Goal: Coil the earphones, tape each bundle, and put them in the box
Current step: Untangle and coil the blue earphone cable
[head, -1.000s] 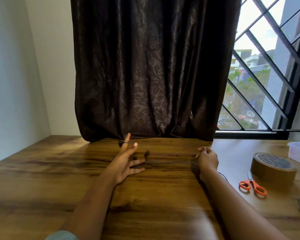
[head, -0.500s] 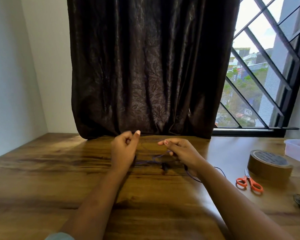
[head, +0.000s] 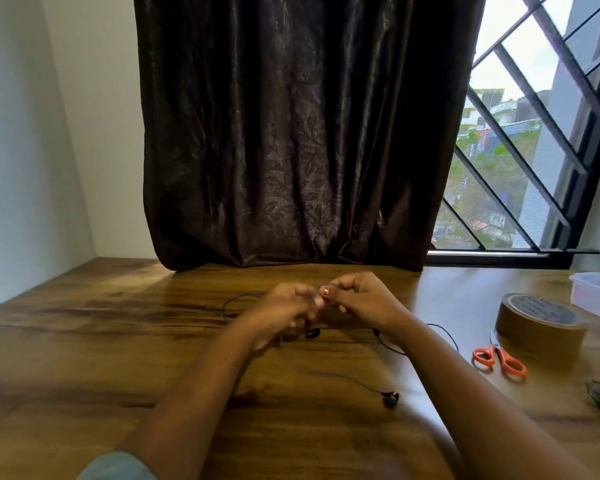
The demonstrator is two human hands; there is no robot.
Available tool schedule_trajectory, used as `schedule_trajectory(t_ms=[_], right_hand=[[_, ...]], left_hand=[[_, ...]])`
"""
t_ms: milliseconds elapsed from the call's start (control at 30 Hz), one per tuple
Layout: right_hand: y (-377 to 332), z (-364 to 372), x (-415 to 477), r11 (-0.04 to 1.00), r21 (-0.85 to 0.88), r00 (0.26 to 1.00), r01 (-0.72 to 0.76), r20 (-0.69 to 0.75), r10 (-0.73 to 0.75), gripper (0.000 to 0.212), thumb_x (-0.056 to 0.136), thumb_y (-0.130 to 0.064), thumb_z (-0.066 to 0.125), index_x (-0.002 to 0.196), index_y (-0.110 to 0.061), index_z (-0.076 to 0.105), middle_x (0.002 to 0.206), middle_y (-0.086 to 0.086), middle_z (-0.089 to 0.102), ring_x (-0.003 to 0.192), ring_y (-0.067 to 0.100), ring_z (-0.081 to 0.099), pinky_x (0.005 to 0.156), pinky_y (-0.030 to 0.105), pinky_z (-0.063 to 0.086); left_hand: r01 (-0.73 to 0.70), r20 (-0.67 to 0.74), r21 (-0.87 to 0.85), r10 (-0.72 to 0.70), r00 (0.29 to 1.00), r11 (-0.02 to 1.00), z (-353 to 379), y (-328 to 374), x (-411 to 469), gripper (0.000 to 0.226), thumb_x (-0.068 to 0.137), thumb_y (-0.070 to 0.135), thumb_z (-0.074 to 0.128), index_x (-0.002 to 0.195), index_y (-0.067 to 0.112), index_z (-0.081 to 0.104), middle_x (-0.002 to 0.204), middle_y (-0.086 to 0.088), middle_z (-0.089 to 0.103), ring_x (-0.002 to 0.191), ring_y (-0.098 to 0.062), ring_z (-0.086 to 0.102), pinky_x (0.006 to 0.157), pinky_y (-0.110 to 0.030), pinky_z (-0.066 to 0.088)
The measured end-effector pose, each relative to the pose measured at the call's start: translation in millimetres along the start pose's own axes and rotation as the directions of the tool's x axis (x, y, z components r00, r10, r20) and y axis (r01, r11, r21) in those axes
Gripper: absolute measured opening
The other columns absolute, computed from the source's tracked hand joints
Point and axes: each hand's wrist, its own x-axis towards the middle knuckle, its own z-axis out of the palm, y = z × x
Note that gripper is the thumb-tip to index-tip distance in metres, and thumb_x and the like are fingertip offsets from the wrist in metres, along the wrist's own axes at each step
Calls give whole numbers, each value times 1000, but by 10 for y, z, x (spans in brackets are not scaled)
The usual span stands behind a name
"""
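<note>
Earphones (head: 312, 333), pinched by right hand (head: 364, 299), lie left-right; earbud (head: 390, 399) points nearward.

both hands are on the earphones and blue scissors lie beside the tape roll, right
No: the head view shows the scissors are orange-handled, not blue. They lie beside the tape roll, and the left hand and right hand are on the earphones.

No legible text; faint print on the tape roll (head: 539, 318) near the table's (head: 84, 341) right edge, too blurred to read.
</note>
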Motion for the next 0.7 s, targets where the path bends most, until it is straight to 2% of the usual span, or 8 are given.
schedule_trajectory(t_ms=[100, 233, 367, 400, 467, 567, 633, 700], right_hand=[[-5, -24, -8, 999, -3, 999, -34, -13, 34, 35, 92, -24, 60, 86, 10, 65, 54, 0, 47, 41, 1, 35, 42, 11, 29], [12, -107, -49, 990, -33, 988, -136, 72, 138, 22, 92, -29, 60, 80, -14, 71, 49, -8, 46, 42, 3, 38, 42, 13, 32], [-2, -223, -109, 970, -52, 947, -236, 212, 242, 29, 91, -33, 60, 75, -11, 68, 48, -5, 44, 39, 4, 41, 42, 13, 34], [-22, -252, -112, 966, -49, 934, -254, 249, 258, 28, 92, -32, 59, 75, -11, 68, 49, -5, 45, 39, 4, 40, 42, 13, 34], [-54, -287, -116, 960, -100, 914, -262, 293, 280, 25, 93, -29, 59, 76, -12, 69, 49, -7, 50, 38, 2, 39, 42, 13, 33], [-81, -173, -108, 929, -322, 924, -182, 269, 273, 19, 93, -21, 60, 82, -10, 71, 49, -12, 59, 44, -3, 50, 49, 13, 37], [-98, 1, -66, 897, -437, 956, -62, 233, 179, 19, 94, -18, 54, 90, -9, 71, 70, -12, 69, 69, -1, 62, 64, 14, 46], [-108, 150, -19, 852, -521, 980, 48, 191, 61, 19, 95, -16, 51, 92, -13, 69, 90, -1, 70, 88, 13, 63, 76, 22, 45]], left_hand=[[-55, -182, -100, 36, 983, 993, -180, 79, -2, 17, 98, 9, 41, 98, 8, 58, 55, 2, 33, 33, -1, 23, 31, -12, 18], [82, -113, -136, -97, 989, 987, -467, 35, -146, 13, 96, 5, 43, 98, 9, 55, 58, 1, 32, 39, -4, 22, 34, -15, 14], [161, -127, -253, -198, 972, 954, -607, 1, -171, 17, 95, 12, 40, 91, 11, 57, 52, 5, 30, 37, -4, 20, 38, -16, 9], [165, -184, -146, -191, 964, 975, -595, -12, -158, 15, 95, 16, 44, 89, 12, 58, 49, 6, 34, 37, -4, 24, 39, -16, 13], [211, -341, 217, -128, 931, 953, -578, -67, -113, 14, 91, 22, 56, 85, 12, 63, 55, 6, 53, 49, -8, 46, 45, -20, 32], [301, -530, 638, 121, 839, 709, -589, -166, -19, 15, 90, 27, 57, 91, 16, 68, 89, -4, 67, 85, -19, 60, 75, -32, 49], [232, -499, 775, 343, 796, 588, -447, -155, 15, 21, 94, 27, 52, 96, 15, 68, 93, -7, 66, 85, -20, 59, 74, -32, 47], [3, -320, 857, 529, 786, 515, -191, -139, 63, 29, 97, 28, 45, 94, 11, 68, 89, -10, 66, 82, -23, 58, 69, -32, 40]])
